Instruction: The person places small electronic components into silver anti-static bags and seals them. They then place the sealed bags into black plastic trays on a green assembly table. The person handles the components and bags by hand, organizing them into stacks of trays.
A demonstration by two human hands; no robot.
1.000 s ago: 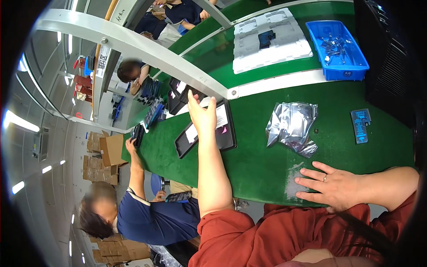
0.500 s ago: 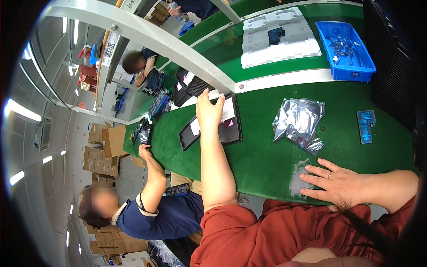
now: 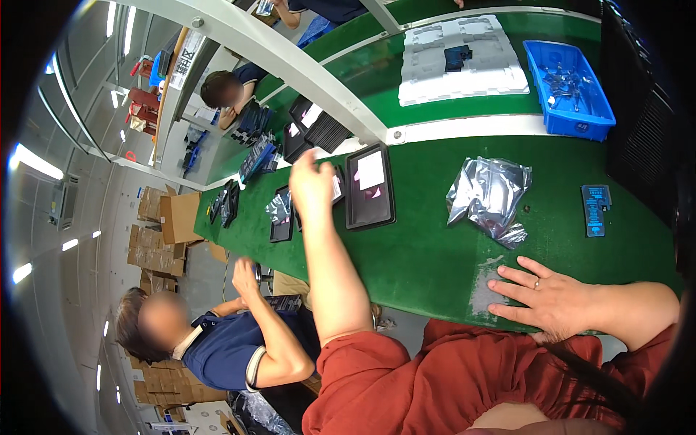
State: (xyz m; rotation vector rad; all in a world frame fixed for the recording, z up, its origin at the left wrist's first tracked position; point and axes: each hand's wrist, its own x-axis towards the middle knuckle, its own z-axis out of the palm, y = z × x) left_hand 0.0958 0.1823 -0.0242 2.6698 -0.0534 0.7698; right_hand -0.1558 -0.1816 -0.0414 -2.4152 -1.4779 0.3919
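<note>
My left hand (image 3: 312,190) reaches out over the green table, thumb apart from the fingers and nothing visible in it. Partly hidden behind it lies a black tray (image 3: 338,190). Just right of that sits another black tray (image 3: 353,206) with a white paper and a pink piece inside. Left of the hand, a smaller black tray (image 3: 279,233) carries a silver pouch (image 3: 278,206). My right hand (image 3: 540,297) rests flat near the table's front edge, fingers spread, a ring on one. Beyond it are crumpled silver bags (image 3: 489,196) and a blue-black battery-like part (image 3: 595,212).
A blue bin (image 3: 580,125) of small clear packets and a white foam tray (image 3: 464,83) bearing a dark part (image 3: 456,58) stand beyond the white rail (image 3: 464,129). Stacked black trays (image 3: 326,133) lie far left. A dark monitor-like panel (image 3: 645,145) bounds the right. A co-worker (image 3: 239,341) sits at left.
My left hand has moved left from the paper-bearing tray. A tray with a silver pouch now lies nearer me, and the co-worker's hand has drawn back from the table. My right hand stays.
</note>
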